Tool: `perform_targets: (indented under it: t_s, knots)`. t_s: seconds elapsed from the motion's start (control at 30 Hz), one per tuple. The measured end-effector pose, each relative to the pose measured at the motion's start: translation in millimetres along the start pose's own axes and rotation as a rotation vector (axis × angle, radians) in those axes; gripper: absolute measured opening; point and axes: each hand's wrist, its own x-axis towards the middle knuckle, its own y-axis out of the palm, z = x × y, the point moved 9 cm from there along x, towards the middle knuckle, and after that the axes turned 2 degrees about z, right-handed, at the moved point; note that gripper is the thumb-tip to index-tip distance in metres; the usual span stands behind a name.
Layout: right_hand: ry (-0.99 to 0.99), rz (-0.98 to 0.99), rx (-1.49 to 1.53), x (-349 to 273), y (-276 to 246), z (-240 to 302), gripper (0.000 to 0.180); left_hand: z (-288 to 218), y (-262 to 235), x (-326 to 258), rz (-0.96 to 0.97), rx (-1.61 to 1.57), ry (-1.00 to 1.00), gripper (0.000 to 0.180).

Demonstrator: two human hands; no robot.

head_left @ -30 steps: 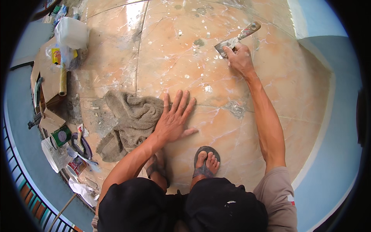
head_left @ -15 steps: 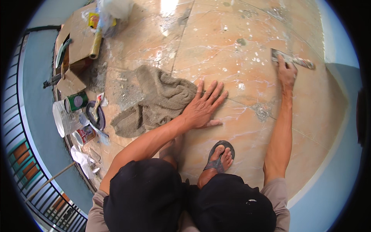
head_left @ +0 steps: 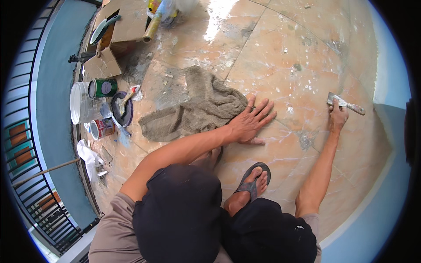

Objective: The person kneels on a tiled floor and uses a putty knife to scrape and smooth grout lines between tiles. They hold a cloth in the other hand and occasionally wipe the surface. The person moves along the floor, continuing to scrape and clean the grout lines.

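Note:
My left hand [head_left: 251, 122] lies flat on the tiled floor with its fingers spread, the wrist beside a crumpled grey-brown towel [head_left: 197, 107]. Farther right, my right hand [head_left: 338, 117] is closed around a putty knife [head_left: 349, 104] with a wide, flat metal blade. That blade is at or just above the floor, its handle end pointing toward the wall on the right. White spots and smears [head_left: 290, 109] mark the tiles between the two hands. A rough grey patch [head_left: 306, 140] shows on the floor nearer to me.
At left stand a green can [head_left: 105, 88], a clear plastic tub [head_left: 79, 105], a small can [head_left: 103, 129] and a dark lid [head_left: 127, 115] with a brush [head_left: 126, 101]. A cardboard box [head_left: 131, 27] sits beyond. The blue wall [head_left: 394, 144] bounds the right; my sandalled foot [head_left: 253, 184] is close.
The putty knife in my right hand has come nearer to me across the floor. My left hand stays flat beside the towel. The whole view has shifted, with objects appearing farther right.

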Motion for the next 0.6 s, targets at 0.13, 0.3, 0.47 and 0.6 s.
perform_targets:
  t_s: [0.13,0.3,0.47,0.6]
  knots:
    - [-0.109,0.144,-0.228,0.6,39.0,20.3,0.023,-1.9,1.7,6.7,-0.017,-0.008,0.018,0.115]
    - [-0.224,0.184,-0.516,-21.0,67.3,48.5,0.034,4.1,9.3,-6.4,-0.041,0.007,-0.007,0.119]
    - [-0.222,0.225,-0.481,-21.3,62.8,47.3,0.032,0.9,10.2,-3.9,-0.09,0.015,0.01,0.119]
    - [-0.259,0.253,-0.354,-12.5,53.6,35.7,0.032,1.6,17.6,-8.3,-0.101,0.018,0.001,0.118]
